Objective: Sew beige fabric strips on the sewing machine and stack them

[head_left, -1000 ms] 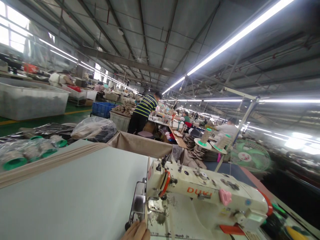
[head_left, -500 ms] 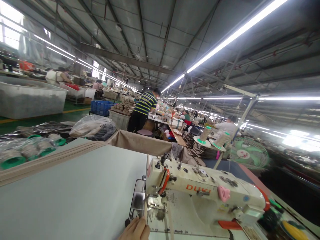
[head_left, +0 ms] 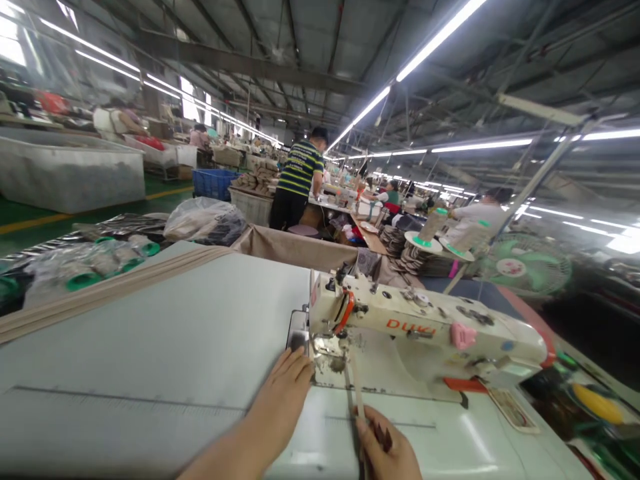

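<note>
A cream sewing machine [head_left: 425, 330] with orange lettering stands on a pale grey table [head_left: 150, 360]. My left hand [head_left: 285, 397] lies flat on the table just left of the needle area, fingers stretched toward the presser foot. My right hand [head_left: 387, 447] is lower right, fingers pinched on a thin beige strap [head_left: 356, 393] that runs up under the needle. Long beige strips [head_left: 100, 290] lie along the table's far left edge.
Thread cones [head_left: 435, 227] stand behind the machine beside a green fan [head_left: 525, 267]. Bagged green-capped spools [head_left: 85, 263] and plastic bags [head_left: 205, 220] sit at left. A person in a striped shirt [head_left: 299, 173] stands at a farther bench, with other workers and bins beyond.
The camera tilted down, so more table shows. My left hand has come fully into view near the needle, and my right hand has appeared holding the strap.
</note>
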The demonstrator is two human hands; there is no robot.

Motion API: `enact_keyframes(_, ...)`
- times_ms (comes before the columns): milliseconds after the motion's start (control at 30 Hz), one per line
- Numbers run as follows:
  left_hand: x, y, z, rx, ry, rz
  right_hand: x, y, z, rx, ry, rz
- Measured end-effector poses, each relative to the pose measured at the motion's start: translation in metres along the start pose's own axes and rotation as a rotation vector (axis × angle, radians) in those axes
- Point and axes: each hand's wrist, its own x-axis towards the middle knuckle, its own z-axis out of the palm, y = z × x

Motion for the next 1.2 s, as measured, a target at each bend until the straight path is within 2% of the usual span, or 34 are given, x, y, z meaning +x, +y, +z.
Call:
enact_keyframes(200,0.008,0.001,-0.014,-0.056,-0.117,-0.089,-0.004,-0.01,-0.002,-0.035,-0.018,0.03)
enact_keyframes(500,0.013,0.002,-0.018,-0.059,-0.245,-0.146,-0.005,-0.007,-0.001,-0.032,-0.026,0.062)
enact_keyframes(667,0.014,-0.001,-0.02,-0.17,-0.225,-0.184,-0.007,-0.002,-0.002,-0.034,-0.015,0.04)
enact_keyframes(767,0.019,-0.012,-0.017,-0.295,-0.195,-0.24,-0.014,-0.002,0.001,-0.062,-0.01,-0.012)
enact_keyframes(867,0.034,-0.03,-0.008,-0.364,-0.19,-0.284,-0.023,-0.008,0.011,-0.122,-0.035,-0.074)
enact_keyframes(967,0.059,-0.05,0.004,-0.353,-0.212,-0.301,-0.031,-0.018,0.027,-0.162,-0.088,-0.13)
enact_keyframes(1100,0.094,-0.071,0.013,-0.336,-0.25,-0.253,-0.032,-0.032,0.048,-0.191,-0.224,-0.167)
enact_keyframes(1200,0.114,-0.079,0.015,-0.328,-0.268,-0.227,-0.027,-0.042,0.057,-0.211,-0.271,-0.168)
